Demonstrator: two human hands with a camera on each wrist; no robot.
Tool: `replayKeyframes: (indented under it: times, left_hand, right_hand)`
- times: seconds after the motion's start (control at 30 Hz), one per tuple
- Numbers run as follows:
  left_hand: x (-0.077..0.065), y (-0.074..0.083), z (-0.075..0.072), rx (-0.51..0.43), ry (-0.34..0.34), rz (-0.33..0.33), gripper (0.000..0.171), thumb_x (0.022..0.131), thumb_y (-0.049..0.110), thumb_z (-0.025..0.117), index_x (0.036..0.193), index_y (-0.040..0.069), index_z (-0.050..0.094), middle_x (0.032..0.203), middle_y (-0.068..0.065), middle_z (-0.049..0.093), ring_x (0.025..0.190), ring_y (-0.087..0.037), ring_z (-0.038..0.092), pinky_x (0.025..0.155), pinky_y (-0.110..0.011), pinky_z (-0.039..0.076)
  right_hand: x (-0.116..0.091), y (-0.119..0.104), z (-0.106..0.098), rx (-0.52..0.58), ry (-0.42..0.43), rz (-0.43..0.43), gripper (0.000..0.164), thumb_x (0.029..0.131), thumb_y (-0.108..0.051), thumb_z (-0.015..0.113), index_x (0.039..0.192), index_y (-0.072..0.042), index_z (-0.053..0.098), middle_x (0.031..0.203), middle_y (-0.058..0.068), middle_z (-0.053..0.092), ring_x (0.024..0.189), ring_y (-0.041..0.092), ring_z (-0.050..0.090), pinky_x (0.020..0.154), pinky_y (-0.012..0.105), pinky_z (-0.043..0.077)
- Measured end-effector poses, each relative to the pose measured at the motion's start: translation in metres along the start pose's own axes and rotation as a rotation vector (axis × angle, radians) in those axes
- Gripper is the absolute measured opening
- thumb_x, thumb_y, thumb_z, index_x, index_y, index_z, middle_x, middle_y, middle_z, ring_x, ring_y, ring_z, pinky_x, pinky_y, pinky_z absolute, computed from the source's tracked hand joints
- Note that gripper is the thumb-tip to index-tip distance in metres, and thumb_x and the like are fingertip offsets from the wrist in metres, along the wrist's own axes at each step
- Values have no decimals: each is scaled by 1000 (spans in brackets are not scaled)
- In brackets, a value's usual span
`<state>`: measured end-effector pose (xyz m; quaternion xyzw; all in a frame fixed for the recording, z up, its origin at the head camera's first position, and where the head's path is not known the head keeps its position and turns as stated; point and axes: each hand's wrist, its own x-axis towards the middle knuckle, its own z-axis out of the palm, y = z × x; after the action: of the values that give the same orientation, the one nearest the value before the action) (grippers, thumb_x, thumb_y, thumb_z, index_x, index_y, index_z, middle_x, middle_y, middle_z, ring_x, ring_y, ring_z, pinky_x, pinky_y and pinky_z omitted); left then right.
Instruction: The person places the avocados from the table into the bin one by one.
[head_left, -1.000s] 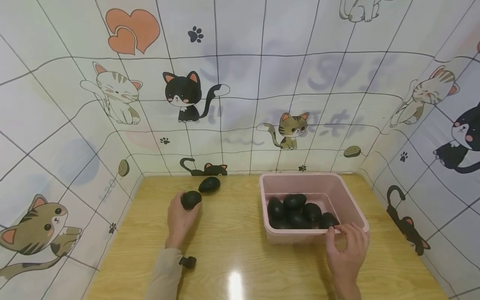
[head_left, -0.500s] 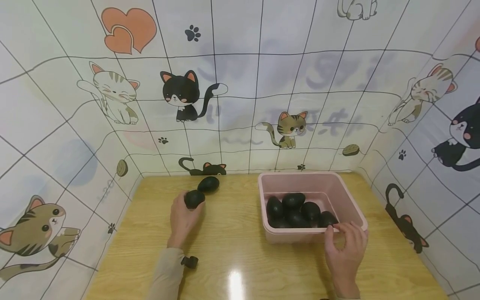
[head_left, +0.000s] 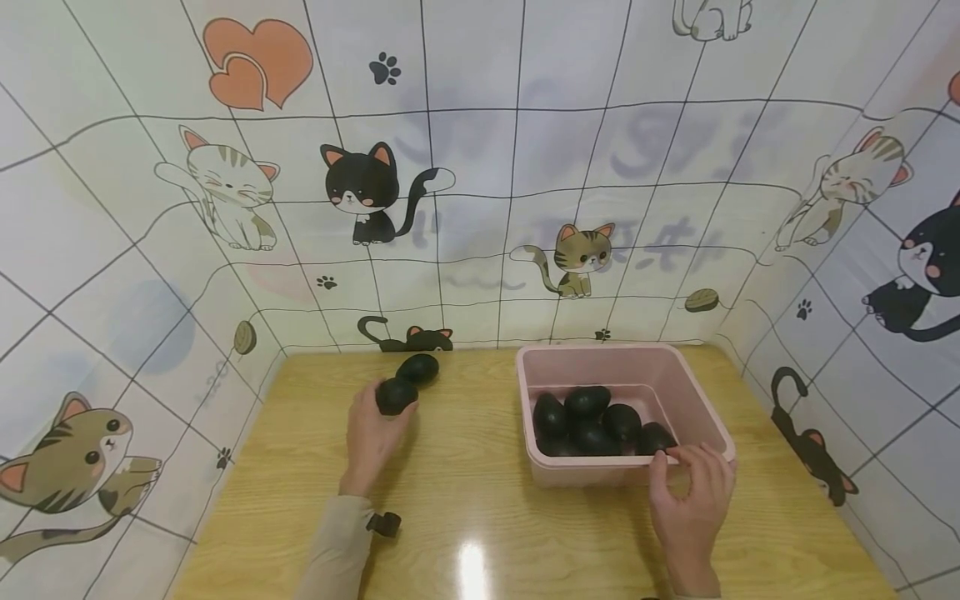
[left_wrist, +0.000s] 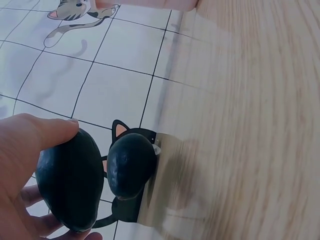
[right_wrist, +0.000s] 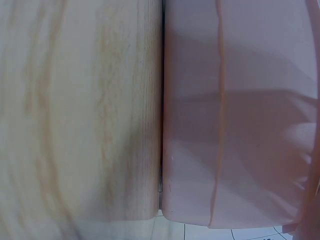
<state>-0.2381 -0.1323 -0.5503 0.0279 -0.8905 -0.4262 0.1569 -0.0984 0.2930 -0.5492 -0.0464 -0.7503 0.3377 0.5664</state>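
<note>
My left hand (head_left: 377,442) grips a dark avocado (head_left: 396,397) near the back left of the table, thumb on one side and fingers on the other in the left wrist view. Just behind it lies a second avocado (head_left: 418,369), partly overlapped by the held one in the head view. On the right stands a pink plastic bin (head_left: 585,477) with several dark avocados (head_left: 588,402) in its front part. My right hand (head_left: 692,504) pinches the bin's front rim near the right corner. In the right wrist view the bin's side wall (right_wrist: 250,150) fills the right half.
The wooden table (head_left: 465,467) backs onto a white wall covering (head_left: 480,167) printed with cartoon cats, which also rises on the left and right sides. A dark wrist camera (head_left: 385,524) is strapped to the left wrist.
My left hand has shifted slightly to the right with the avocado, closer in front of the second one. The right hand keeps its hold on the bin's rim.
</note>
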Motion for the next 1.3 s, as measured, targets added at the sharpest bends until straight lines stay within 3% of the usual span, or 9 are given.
replayKeyframes:
  times: [0.13, 0.53, 0.63, 0.8, 0.87, 1.03, 1.3]
  left_hand:
    - [-1, 3, 1, -5, 5, 12, 78, 86, 36, 88, 148, 3, 54, 142, -23, 61, 133, -44, 57, 111, -61, 46]
    - [-8, 16, 2, 3, -13, 38, 79, 87, 37, 88, 151, 6, 53, 142, -22, 60, 133, -43, 57, 110, -61, 47]
    - [-10, 17, 3, 0, -15, 41, 80, 87, 37, 88, 151, 6, 52, 143, -23, 59, 133, -43, 56, 109, -61, 48]
    - [-13, 20, 4, -9, -4, 69, 79, 87, 37, 88, 150, 4, 53, 145, -23, 59, 134, -43, 57, 110, -61, 48]
    - [-14, 22, 4, -11, 1, 81, 78, 86, 36, 89, 149, 5, 54, 143, -23, 60, 133, -43, 58, 109, -60, 49]
    - [-16, 27, 5, -11, 5, 94, 78, 85, 36, 90, 148, 6, 55, 142, -23, 61, 131, -43, 59, 107, -60, 50]
    - [-18, 37, 5, -5, -1, 105, 78, 85, 39, 90, 148, 9, 55, 144, -23, 60, 132, -44, 59, 106, -60, 51]
  right_hand:
    - [0, 0, -1, 1, -7, -1, 20, 85, -9, 74, 87, 10, 70, 90, 27, 69, 110, 50, 56, 123, 68, 22]
    - [0, 1, -2, 3, -15, 2, 20, 85, -10, 74, 87, 9, 71, 90, 25, 69, 109, 50, 57, 124, 63, 24]
    - [1, 0, -1, 6, -12, 2, 19, 85, -9, 75, 87, 10, 71, 90, 25, 70, 109, 46, 57, 123, 63, 25]
    - [0, -1, 0, 4, -5, 10, 20, 84, -10, 75, 87, 10, 70, 90, 25, 70, 115, 24, 57, 123, 64, 25]
    - [0, -1, -1, -1, -4, 12, 20, 84, -10, 75, 87, 10, 70, 91, 25, 70, 117, 22, 56, 123, 65, 24]
    - [-1, -1, 0, -6, 1, 4, 20, 84, -10, 74, 86, 10, 70, 90, 26, 70, 111, 37, 57, 122, 65, 25]
    - [-1, 1, -1, -7, -2, 3, 20, 85, -10, 74, 86, 10, 70, 90, 26, 70, 108, 44, 57, 122, 64, 26]
